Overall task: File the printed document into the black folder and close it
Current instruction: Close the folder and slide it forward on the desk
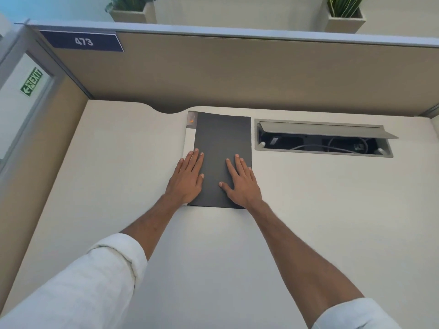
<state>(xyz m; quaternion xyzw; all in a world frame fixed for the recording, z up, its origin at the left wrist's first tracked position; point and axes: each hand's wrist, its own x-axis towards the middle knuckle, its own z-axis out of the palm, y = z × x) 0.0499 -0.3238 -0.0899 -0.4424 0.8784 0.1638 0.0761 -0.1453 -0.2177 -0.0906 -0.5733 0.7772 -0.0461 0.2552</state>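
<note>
A matte black folder (223, 148), flat and rectangular with a slightly grainy cover, is seen lying closed on a smooth, off-white surface (308, 210), near its far edge. Along the folder's left side a narrow strip of the printed document (189, 141) is left showing: white paper, with a small grey and orange printed patch at its far corner. The rest of the sheet is hidden by the cover.

The left hand (187, 179) is laid flat with fingers extended and close together, palm down, over the folder's left edge, so that both the cover and the white strip are touched. The right hand (242, 184) is likewise spread flat on the cover's near right part, thumb angled inward. Nothing is gripped by either hand; both are simply pressed open against the folder. White fabric sleeves (95, 281) are rolled up on both forearms.

Just to the right of the folder, a rectangular grey cable hatch (323, 138) is set into the surface, its thin lid propped open and dark cables visible inside. The surface is backed by a tan, fabric-textured partition (237, 74) capped with a pale grey rail. A dark blue plate (82, 41) marked "473" is fixed at the partition's upper left, and a green exit sign (32, 81) is mounted on a panel further left. Two square beige planters (133, 14) holding green plants are seen beyond the partition.
</note>
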